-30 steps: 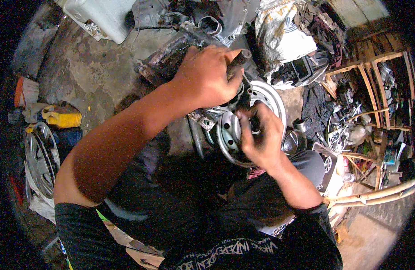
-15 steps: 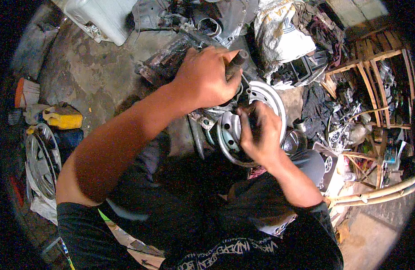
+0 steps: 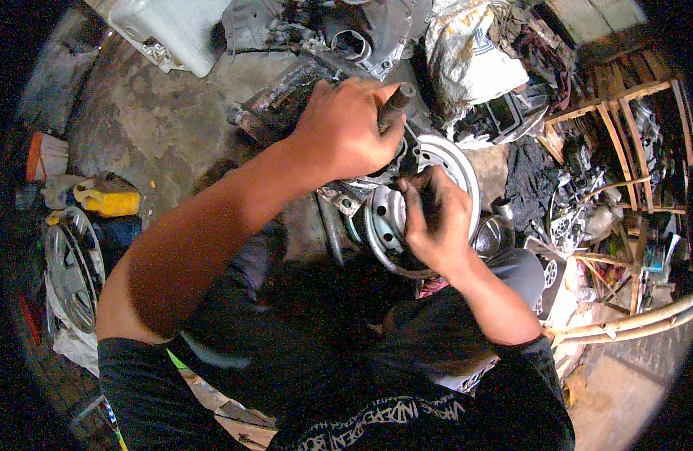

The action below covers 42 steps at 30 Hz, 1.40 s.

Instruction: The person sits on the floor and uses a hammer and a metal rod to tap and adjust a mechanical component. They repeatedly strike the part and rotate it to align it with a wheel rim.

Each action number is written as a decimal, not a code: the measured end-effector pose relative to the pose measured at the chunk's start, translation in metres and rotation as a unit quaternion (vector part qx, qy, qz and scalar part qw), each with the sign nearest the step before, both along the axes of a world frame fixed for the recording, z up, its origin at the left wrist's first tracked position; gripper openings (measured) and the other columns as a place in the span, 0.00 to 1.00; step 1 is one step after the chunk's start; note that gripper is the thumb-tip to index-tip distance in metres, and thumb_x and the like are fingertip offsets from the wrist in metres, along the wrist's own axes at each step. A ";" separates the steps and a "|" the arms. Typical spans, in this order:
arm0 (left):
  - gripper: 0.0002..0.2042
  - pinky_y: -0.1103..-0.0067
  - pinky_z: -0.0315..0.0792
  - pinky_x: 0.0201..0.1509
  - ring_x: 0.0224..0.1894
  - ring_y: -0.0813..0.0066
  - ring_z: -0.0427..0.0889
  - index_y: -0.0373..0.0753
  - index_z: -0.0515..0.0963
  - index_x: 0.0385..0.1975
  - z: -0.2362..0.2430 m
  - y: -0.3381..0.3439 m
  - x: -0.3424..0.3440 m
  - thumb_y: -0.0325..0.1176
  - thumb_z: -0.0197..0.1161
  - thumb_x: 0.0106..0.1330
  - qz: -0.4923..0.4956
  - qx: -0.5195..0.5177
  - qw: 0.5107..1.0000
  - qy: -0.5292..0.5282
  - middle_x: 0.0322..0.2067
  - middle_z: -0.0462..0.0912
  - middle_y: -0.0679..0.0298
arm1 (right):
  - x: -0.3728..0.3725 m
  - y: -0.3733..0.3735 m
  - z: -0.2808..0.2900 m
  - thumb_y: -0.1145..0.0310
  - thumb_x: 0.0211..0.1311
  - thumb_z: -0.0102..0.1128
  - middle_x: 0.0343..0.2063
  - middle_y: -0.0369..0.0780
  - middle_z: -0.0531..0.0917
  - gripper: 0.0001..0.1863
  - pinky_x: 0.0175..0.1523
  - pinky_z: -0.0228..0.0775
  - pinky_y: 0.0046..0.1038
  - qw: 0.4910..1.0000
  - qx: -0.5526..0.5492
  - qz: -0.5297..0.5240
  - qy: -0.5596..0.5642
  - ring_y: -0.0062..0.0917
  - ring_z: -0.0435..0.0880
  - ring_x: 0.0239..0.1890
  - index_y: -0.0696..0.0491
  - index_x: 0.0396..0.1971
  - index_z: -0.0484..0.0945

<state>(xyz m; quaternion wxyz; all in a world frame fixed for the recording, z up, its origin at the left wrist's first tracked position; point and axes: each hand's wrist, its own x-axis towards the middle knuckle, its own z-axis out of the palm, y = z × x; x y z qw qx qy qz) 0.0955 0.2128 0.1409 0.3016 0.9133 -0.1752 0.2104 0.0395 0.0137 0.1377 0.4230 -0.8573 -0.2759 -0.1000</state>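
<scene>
My left hand (image 3: 346, 128) is wrapped around a dark tool handle (image 3: 395, 101), my fingers closed tight on it so that only its blunt end sticks out past my knuckles, tilted up and to the right. Just below it, my right hand (image 3: 436, 222) lies over the hub of a silver wheel rim (image 3: 455, 154); my fingers are curled together there on something dark and greasy, though I cannot make out quite what it is, since my own hand hides it. The rim lies on the concrete floor (image 3: 136, 128) right in front of my knees, its bright edge showing above and to the right of my right hand, and its bolt holes to the left of that hand. My two hands are near each other, the left just above the right, both over the rim's middle. Beyond the rim lie grey engine covers (image 3: 376, 30) and a crumpled sack (image 3: 467, 52). Off to my left a yellow jug (image 3: 109, 199) stands on the floor, with a hubcap (image 3: 72, 270) just below it, well apart from the rim. A white canister (image 3: 173, 30) lies at the far left. To my right is a wooden rack (image 3: 624, 135) full of small metal parts.
</scene>
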 end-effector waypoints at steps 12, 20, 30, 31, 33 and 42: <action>0.17 0.61 0.80 0.50 0.45 0.45 0.86 0.36 0.83 0.48 0.000 0.000 0.003 0.36 0.68 0.62 0.000 -0.001 1.000 0.017 0.41 0.86 0.46 | 0.015 0.002 0.000 0.80 0.62 0.62 0.24 0.52 0.81 0.04 0.32 0.72 0.40 0.997 0.007 -0.066 0.049 0.46 0.84 0.26 0.60 0.30 0.75; 0.17 0.62 0.80 0.49 0.44 0.44 0.86 0.35 0.83 0.47 0.008 -0.002 0.001 0.36 0.69 0.61 -0.004 0.003 1.000 0.021 0.40 0.86 0.45 | 0.009 0.000 0.003 0.80 0.62 0.63 0.24 0.52 0.81 0.05 0.34 0.73 0.41 0.998 0.022 -0.049 0.032 0.49 0.84 0.27 0.60 0.30 0.75; 0.18 0.61 0.80 0.49 0.44 0.44 0.86 0.36 0.83 0.50 0.002 -0.002 0.003 0.36 0.68 0.62 -0.006 -0.013 1.000 0.025 0.40 0.86 0.45 | 0.000 -0.004 0.003 0.81 0.59 0.63 0.24 0.51 0.80 0.06 0.33 0.72 0.42 0.999 0.007 -0.027 0.032 0.46 0.83 0.27 0.60 0.29 0.74; 0.18 0.61 0.80 0.49 0.44 0.44 0.86 0.37 0.83 0.51 0.002 -0.002 0.002 0.36 0.68 0.62 -0.006 -0.013 1.000 0.025 0.39 0.86 0.45 | 0.008 -0.003 -0.002 0.81 0.59 0.63 0.23 0.51 0.81 0.05 0.33 0.72 0.42 0.997 0.028 -0.051 0.060 0.48 0.83 0.26 0.60 0.30 0.74; 0.18 0.62 0.80 0.48 0.44 0.44 0.86 0.38 0.83 0.51 0.008 -0.001 -0.001 0.36 0.68 0.63 0.004 -0.010 0.998 0.062 0.39 0.86 0.45 | 0.013 -0.002 0.002 0.80 0.60 0.63 0.23 0.51 0.81 0.05 0.33 0.72 0.42 0.998 0.007 -0.060 0.036 0.48 0.83 0.26 0.59 0.30 0.74; 0.17 0.61 0.81 0.46 0.42 0.44 0.87 0.36 0.82 0.50 -0.001 0.000 0.001 0.34 0.68 0.63 -0.019 -0.027 0.999 0.004 0.38 0.86 0.44 | 0.001 -0.002 -0.001 0.80 0.60 0.63 0.23 0.52 0.81 0.05 0.32 0.73 0.41 0.999 0.028 -0.016 0.006 0.49 0.83 0.26 0.60 0.30 0.75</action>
